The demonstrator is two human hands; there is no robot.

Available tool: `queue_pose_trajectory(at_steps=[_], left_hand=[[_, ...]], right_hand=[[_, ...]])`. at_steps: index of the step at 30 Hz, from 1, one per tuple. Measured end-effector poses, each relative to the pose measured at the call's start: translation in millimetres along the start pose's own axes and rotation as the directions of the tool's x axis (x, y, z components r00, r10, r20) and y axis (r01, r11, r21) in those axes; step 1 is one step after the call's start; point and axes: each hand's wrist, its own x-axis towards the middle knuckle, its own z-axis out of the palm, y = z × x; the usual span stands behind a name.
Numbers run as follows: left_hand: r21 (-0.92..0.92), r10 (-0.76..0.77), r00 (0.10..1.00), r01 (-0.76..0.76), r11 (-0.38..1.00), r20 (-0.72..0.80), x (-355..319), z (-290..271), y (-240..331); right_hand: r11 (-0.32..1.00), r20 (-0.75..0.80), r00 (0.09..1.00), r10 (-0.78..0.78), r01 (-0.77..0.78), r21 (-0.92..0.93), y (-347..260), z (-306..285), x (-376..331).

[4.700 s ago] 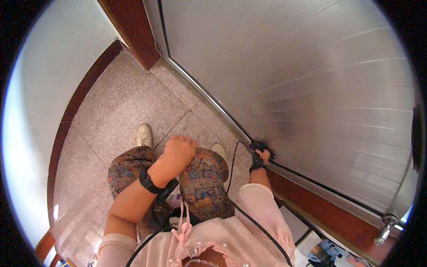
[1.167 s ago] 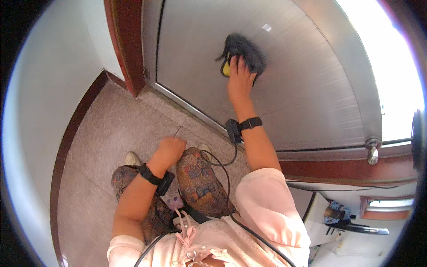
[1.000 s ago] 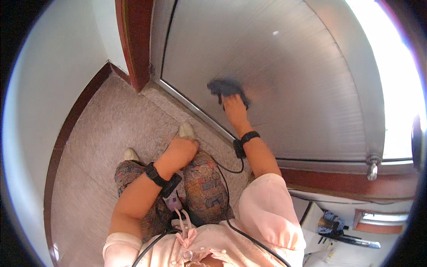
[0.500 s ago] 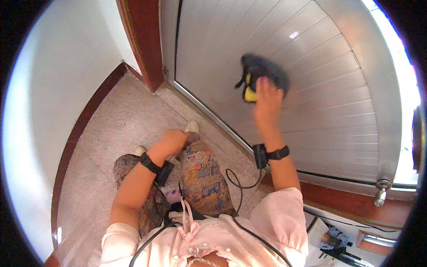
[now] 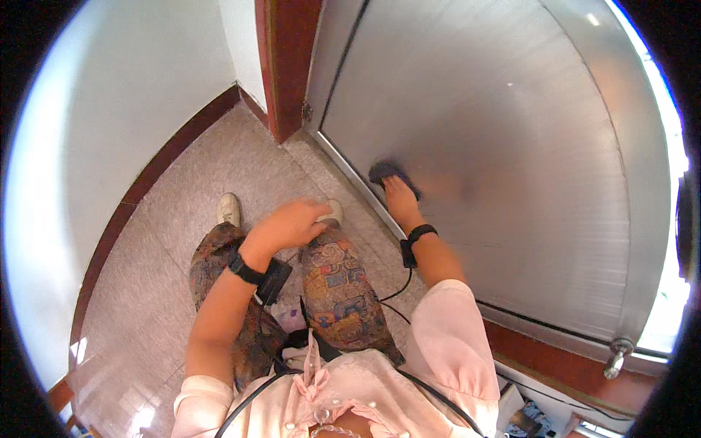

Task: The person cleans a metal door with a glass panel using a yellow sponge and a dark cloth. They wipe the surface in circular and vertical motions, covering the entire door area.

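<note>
Right hand (image 5: pixel 399 193) grasps a dark cloth (image 5: pixel 385 171) against the metal door (image 5: pixel 526 175), mid-frame; left hand (image 5: pixel 290 223), loose and empty, is near a knee (image 5: pixel 326 252).

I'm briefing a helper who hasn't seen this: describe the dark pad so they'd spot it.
Find the large silvery door filling the picture's right side, then its edge nearest the shoes. Close by, under the right hand, lies the dark pad: a broad patch, unlike the narrow black wristband below.

White glare at right, beyond the metal door (image 5: pixel 526 241); hazy reflections and dark shading across it. Floor (image 5: pixel 164 219) glints lower left. Fisheye bends edges; corners black.
</note>
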Motion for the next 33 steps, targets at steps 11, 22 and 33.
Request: queue_pose_trajectory(at_steps=[11,22,33], left_hand=[[0.264,-0.16,0.985,0.17,0.949,-0.061,-10.0,-34.5,-5.4],[0.383,-0.103,0.988,0.138,0.913,-0.111,8.4,-45.2,-22.1],[0.369,-0.106,0.984,0.152,0.917,-0.141,10.3,-56.5,-29.1]], right_hand=[[0.972,-0.037,0.979,0.199,-0.202,-0.12,-22.0,-187.2,7.0],[0.886,-0.166,0.948,0.27,-0.312,-0.342,-32.5,-235.5,87.2],[0.999,0.148,0.989,-0.022,0.025,-0.019,-39.7,-18.6,105.6]])
